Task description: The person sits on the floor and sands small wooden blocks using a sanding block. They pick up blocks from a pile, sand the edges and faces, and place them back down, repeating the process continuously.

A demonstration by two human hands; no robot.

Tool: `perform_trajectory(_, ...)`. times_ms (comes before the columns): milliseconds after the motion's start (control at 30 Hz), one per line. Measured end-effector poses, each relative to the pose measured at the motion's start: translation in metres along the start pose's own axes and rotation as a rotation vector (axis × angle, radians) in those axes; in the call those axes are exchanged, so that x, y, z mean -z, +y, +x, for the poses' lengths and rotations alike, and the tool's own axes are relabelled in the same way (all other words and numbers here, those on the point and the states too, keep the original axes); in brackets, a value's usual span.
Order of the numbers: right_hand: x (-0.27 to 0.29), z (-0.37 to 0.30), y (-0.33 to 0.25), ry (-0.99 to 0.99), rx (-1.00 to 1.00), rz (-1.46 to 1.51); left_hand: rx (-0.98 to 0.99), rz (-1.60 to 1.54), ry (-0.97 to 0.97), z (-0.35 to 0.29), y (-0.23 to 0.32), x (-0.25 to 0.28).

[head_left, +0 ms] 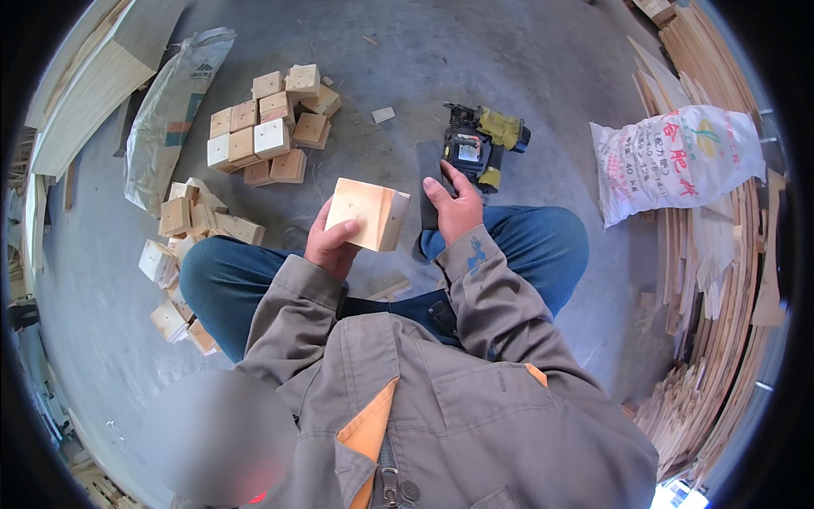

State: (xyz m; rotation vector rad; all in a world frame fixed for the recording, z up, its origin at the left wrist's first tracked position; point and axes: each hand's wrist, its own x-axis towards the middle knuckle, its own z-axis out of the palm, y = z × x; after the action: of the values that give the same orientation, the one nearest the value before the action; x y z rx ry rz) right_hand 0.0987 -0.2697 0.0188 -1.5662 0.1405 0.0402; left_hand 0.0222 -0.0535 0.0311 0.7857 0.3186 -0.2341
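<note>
My left hand grips a pale wooden block, its thumb lying across the face, which shows a small mark. To the right of it, my right hand is closed on a dark flat strip-like piece, held upright; its exact kind I cannot make out. Just beyond that hand, a yellow-green and black power tool lies on the floor, and I cannot tell whether the fingertips touch it. The wooden block and the dark piece are apart.
Stacked wooden blocks stand ahead on the left, with a looser pile beside my left knee. A whitish woven sack lies farther left. On the right, a filled white sack rests on long wood strips.
</note>
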Motion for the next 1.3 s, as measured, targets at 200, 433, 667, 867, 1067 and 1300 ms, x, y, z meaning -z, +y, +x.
perform_trajectory(200, -0.004, -0.004, -0.014, -0.104, -0.036, 0.214, -0.133, 0.128, 0.037, -0.001, 0.004, 0.000)
perform_trajectory(433, -0.001, -0.012, -0.023, -0.317, -0.139, 0.153, -0.178, 0.041, 0.060, 0.006, 0.004, 0.010)
perform_trajectory(667, -0.015, -0.026, -0.013, -0.461, -0.130, 0.103, -0.151, -0.267, 0.260, 0.006, 0.005, 0.025)
perform_trajectory(867, -0.021, -0.028, -0.010, -0.489, -0.113, -0.027, 0.061, -0.297, 0.410, 0.005, 0.008, 0.016)
perform_trajectory(1067, -0.020, -0.025, -0.016, -0.402, -0.261, 0.035, 0.091, -0.258, 0.367, 0.005, 0.007, 0.018)
perform_trajectory(1300, -0.017, -0.031, -0.002, -0.391, 0.132, -0.237, 0.100, -0.231, 0.376, 0.007, 0.005, 0.023)
